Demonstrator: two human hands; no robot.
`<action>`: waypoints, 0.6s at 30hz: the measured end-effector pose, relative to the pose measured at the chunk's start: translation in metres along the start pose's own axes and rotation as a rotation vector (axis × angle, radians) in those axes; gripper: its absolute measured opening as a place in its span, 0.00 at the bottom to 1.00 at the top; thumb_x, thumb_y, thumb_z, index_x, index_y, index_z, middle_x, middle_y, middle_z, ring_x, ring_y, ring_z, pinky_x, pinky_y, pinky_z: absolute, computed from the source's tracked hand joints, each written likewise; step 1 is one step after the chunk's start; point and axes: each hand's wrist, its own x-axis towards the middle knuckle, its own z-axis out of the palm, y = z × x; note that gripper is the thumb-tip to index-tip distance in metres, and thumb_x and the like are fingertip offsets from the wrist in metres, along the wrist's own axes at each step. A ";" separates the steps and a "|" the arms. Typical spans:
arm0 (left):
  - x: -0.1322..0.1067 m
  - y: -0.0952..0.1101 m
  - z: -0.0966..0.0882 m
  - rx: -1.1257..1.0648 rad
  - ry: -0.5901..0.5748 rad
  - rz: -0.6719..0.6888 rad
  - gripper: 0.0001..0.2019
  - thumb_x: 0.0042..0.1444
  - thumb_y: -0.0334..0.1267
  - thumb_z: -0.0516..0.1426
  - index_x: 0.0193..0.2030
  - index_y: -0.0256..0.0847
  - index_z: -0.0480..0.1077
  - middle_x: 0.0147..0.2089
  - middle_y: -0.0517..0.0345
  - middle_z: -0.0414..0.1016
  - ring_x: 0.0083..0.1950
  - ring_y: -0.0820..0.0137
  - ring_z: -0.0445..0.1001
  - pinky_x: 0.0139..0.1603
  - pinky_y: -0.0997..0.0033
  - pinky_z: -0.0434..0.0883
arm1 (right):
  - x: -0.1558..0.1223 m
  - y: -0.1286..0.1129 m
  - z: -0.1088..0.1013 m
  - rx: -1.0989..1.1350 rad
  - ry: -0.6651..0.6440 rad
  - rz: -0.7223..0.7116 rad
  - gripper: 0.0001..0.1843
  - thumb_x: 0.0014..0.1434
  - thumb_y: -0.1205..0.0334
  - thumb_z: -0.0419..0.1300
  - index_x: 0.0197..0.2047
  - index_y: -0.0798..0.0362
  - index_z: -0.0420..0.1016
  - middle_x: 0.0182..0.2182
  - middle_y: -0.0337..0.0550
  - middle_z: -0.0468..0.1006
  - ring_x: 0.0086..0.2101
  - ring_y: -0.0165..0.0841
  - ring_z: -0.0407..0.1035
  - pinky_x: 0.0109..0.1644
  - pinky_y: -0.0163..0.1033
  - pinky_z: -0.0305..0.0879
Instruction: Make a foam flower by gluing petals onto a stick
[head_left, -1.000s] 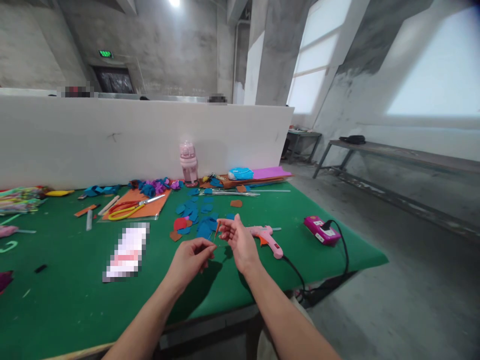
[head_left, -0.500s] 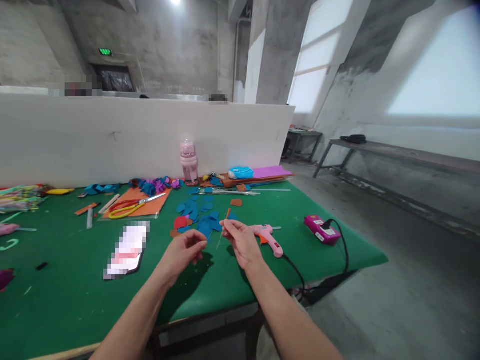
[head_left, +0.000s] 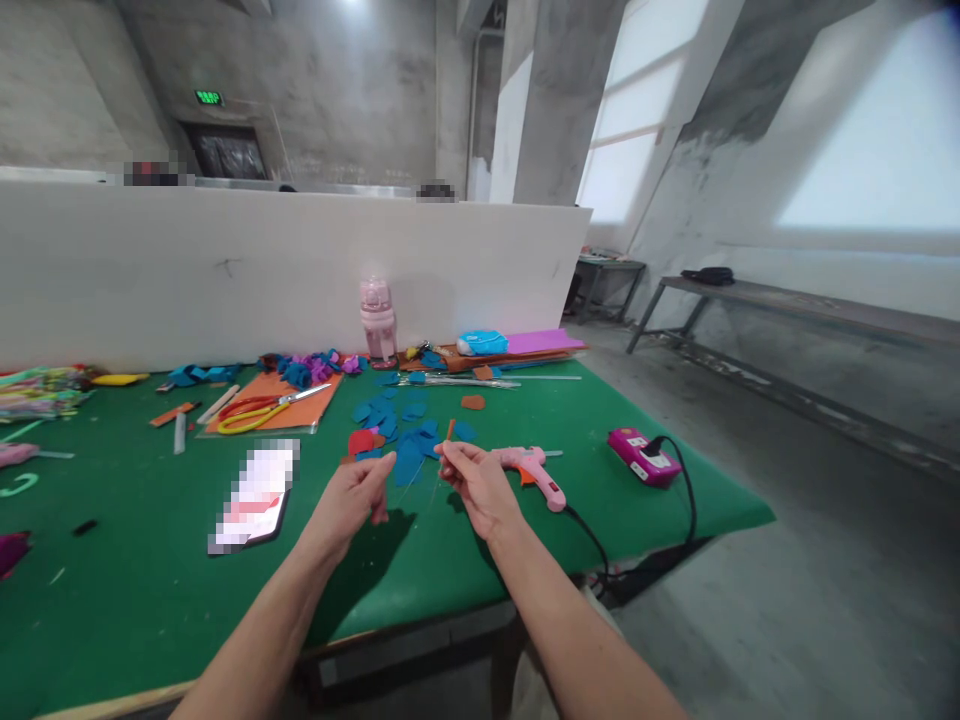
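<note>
My right hand [head_left: 478, 488] is closed in a pinch on a narrow orange strip [head_left: 451, 430], whose end sticks up above the fingertips. A thin pale strand or wire hangs below those fingers. To its left, my left hand [head_left: 352, 495] is above the table with thumb and fingers pressed together; what they hold, if anything, I cannot make out. Blue felt pieces [head_left: 409, 460] lie just beyond both hands, with a red piece [head_left: 361, 441] among them. A pink glue gun [head_left: 541, 478] with an orange trigger lies right of my right hand.
On the green table [head_left: 450, 580] lie a phone [head_left: 259, 495], scissors [head_left: 259, 412] on an orange sheet [head_left: 319, 405], and a magenta power box [head_left: 643, 458] with a black cable. A pink bottle [head_left: 378, 325] stands against the white partition [head_left: 285, 270].
My left hand has moved slightly left and up, away from my right hand, and its fingers have drawn together. The right hand has shifted a little left, still pinching the orange strip.
</note>
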 end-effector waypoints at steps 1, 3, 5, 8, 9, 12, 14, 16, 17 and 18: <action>-0.001 0.000 0.002 0.023 -0.011 0.002 0.20 0.49 0.50 0.52 0.15 0.38 0.58 0.14 0.65 0.59 0.19 0.76 0.61 0.25 0.75 0.61 | 0.000 0.001 0.001 -0.019 0.004 -0.015 0.10 0.41 0.56 0.65 0.26 0.54 0.77 0.22 0.36 0.71 0.22 0.22 0.59 0.30 0.31 0.58; -0.002 0.001 0.008 -0.015 -0.074 0.006 0.15 0.46 0.47 0.56 0.20 0.37 0.65 0.20 0.63 0.66 0.24 0.75 0.64 0.29 0.76 0.62 | -0.001 0.006 0.003 -0.074 0.000 -0.055 0.10 0.42 0.56 0.64 0.26 0.54 0.77 0.23 0.36 0.73 0.23 0.23 0.61 0.32 0.32 0.58; -0.003 0.001 0.015 -0.121 -0.138 -0.006 0.13 0.46 0.47 0.56 0.27 0.38 0.69 0.26 0.61 0.69 0.27 0.75 0.65 0.29 0.76 0.61 | -0.002 0.011 0.007 -0.118 -0.035 -0.088 0.09 0.43 0.57 0.63 0.26 0.54 0.77 0.23 0.37 0.73 0.25 0.25 0.62 0.33 0.33 0.58; -0.004 -0.002 0.024 -0.228 -0.103 0.006 0.15 0.47 0.47 0.55 0.21 0.37 0.67 0.21 0.63 0.64 0.24 0.77 0.61 0.27 0.76 0.58 | -0.005 0.018 0.013 -0.111 -0.099 -0.098 0.08 0.45 0.57 0.62 0.25 0.54 0.75 0.20 0.36 0.71 0.24 0.26 0.62 0.32 0.34 0.58; -0.004 -0.003 0.026 -0.260 -0.098 0.008 0.15 0.47 0.47 0.55 0.19 0.37 0.65 0.20 0.63 0.63 0.23 0.77 0.60 0.26 0.76 0.57 | -0.005 0.018 0.014 -0.097 -0.100 -0.104 0.08 0.45 0.57 0.62 0.24 0.54 0.75 0.20 0.35 0.71 0.24 0.26 0.61 0.32 0.33 0.57; -0.006 -0.006 0.031 -0.316 -0.135 -0.021 0.14 0.47 0.45 0.56 0.20 0.36 0.66 0.21 0.62 0.64 0.24 0.77 0.60 0.26 0.76 0.58 | -0.003 0.014 0.011 -0.064 -0.031 -0.146 0.07 0.44 0.59 0.62 0.23 0.54 0.73 0.19 0.34 0.68 0.24 0.24 0.59 0.30 0.31 0.55; -0.009 -0.008 0.033 -0.309 -0.157 -0.041 0.13 0.47 0.43 0.56 0.20 0.36 0.67 0.21 0.60 0.65 0.24 0.76 0.61 0.27 0.75 0.58 | 0.002 0.008 0.004 -0.028 0.021 -0.160 0.08 0.44 0.58 0.63 0.23 0.55 0.73 0.18 0.33 0.66 0.23 0.23 0.57 0.29 0.31 0.53; -0.012 -0.008 0.035 -0.274 -0.193 -0.054 0.12 0.47 0.42 0.56 0.21 0.36 0.68 0.22 0.59 0.67 0.25 0.75 0.62 0.28 0.75 0.59 | 0.008 0.001 -0.005 0.036 0.063 -0.167 0.09 0.43 0.58 0.63 0.23 0.54 0.73 0.17 0.33 0.64 0.22 0.23 0.56 0.28 0.31 0.53; -0.015 -0.007 0.036 -0.248 -0.229 -0.062 0.12 0.46 0.42 0.57 0.21 0.36 0.69 0.22 0.58 0.68 0.25 0.75 0.62 0.28 0.75 0.59 | 0.011 -0.002 -0.010 0.071 0.084 -0.174 0.09 0.42 0.57 0.64 0.23 0.54 0.72 0.17 0.33 0.64 0.21 0.22 0.56 0.28 0.31 0.53; -0.017 -0.006 0.035 -0.210 -0.282 -0.070 0.12 0.46 0.42 0.57 0.20 0.36 0.69 0.21 0.58 0.69 0.25 0.74 0.63 0.28 0.75 0.60 | 0.014 -0.005 -0.015 0.103 0.106 -0.180 0.09 0.42 0.57 0.64 0.23 0.54 0.72 0.17 0.32 0.63 0.21 0.22 0.55 0.27 0.31 0.53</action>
